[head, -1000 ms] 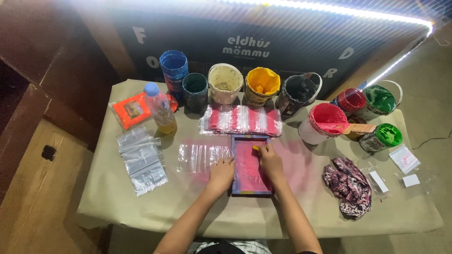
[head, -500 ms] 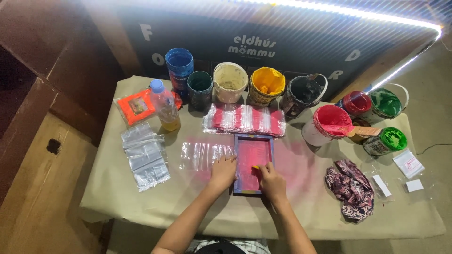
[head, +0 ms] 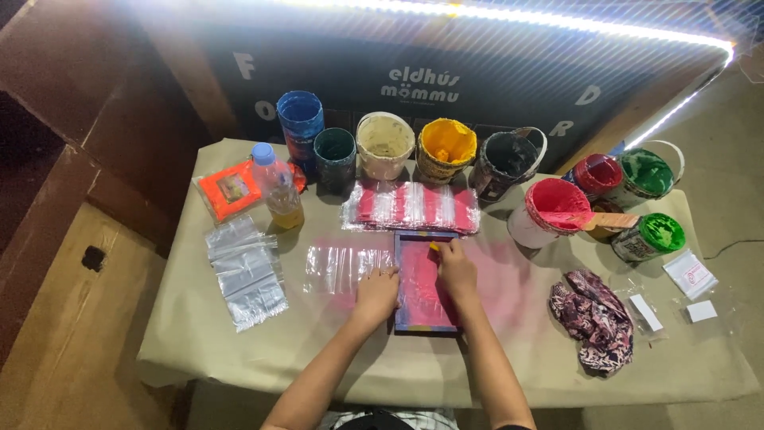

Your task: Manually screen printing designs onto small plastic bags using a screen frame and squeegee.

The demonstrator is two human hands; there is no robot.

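Screen frame [head: 426,283] partly hidden under both hands; right hand [head: 456,267] grip closed on yellow-tipped tool [head: 434,247], left hand [head: 377,293] flat, holding nothing.

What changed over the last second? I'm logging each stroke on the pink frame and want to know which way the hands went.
The right hand, holding a small yellow tool, slid down the pink frame toward the person, then back up to its far end. The left hand stayed pressed on the frame's left edge. The paint tubs, bottle and plastic bags did not move.
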